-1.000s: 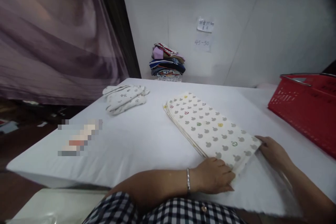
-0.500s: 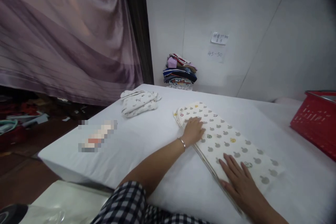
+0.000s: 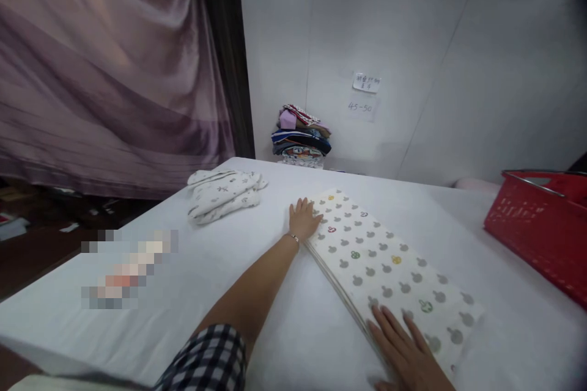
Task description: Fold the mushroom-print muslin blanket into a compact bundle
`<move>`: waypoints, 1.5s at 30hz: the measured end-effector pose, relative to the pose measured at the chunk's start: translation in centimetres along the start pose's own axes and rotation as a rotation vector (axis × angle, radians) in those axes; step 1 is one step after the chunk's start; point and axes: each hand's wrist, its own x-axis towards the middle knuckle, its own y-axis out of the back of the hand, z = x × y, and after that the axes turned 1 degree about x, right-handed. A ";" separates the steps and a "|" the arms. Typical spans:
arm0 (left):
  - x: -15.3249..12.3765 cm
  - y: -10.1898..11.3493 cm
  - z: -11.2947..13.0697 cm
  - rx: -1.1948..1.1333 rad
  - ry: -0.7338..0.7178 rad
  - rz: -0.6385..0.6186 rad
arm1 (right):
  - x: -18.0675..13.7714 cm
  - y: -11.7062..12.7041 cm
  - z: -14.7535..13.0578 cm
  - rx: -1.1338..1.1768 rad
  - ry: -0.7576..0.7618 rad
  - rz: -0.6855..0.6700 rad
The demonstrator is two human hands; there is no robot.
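A long folded white cloth [image 3: 380, 244], printed with grey mushroom-like shapes and a few coloured ones, lies slantwise on the white-covered table [image 3: 266, 275]. At its far left corner rests my left hand [image 3: 304, 220], fingers spread and palm down. My right hand [image 3: 406, 351] presses flat on the near end, fingers stretched out, with its lower part cut off by the frame. Several layers show along the cloth's left edge. Farther left sits another loosely folded white cloth [image 3: 227, 194] with small dark prints, apart from both hands.
A red plastic basket [image 3: 527, 214] with a metal handle stands at the right. Folded clothes [image 3: 300, 140] are stacked beyond the table's far edge by the wall. A blurred-out patch [image 3: 128, 272] covers something on the left. A purplish curtain [image 3: 114, 61] hangs behind.
My left hand has slid from the cloth's upper surface to its far left corner. My right hand stays flat near the close end. The view has shifted a little to the right.
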 end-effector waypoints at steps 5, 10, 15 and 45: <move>1.4 -0.9 -1.1 -0.036 0.114 -0.120 | -0.3 0.2 0.1 0.152 -0.062 -0.096; 1.1 -1.4 -1.1 -0.037 0.102 -0.083 | 2.0 3.6 1.8 0.409 -0.205 -0.379; 0.9 -1.1 -0.9 -0.029 0.102 -0.088 | 9.9 3.6 7.6 0.337 -0.430 -0.325; 0.5 -2.2 -1.3 -0.014 0.109 0.011 | 27.4 -10.6 18.2 0.273 -0.486 -0.446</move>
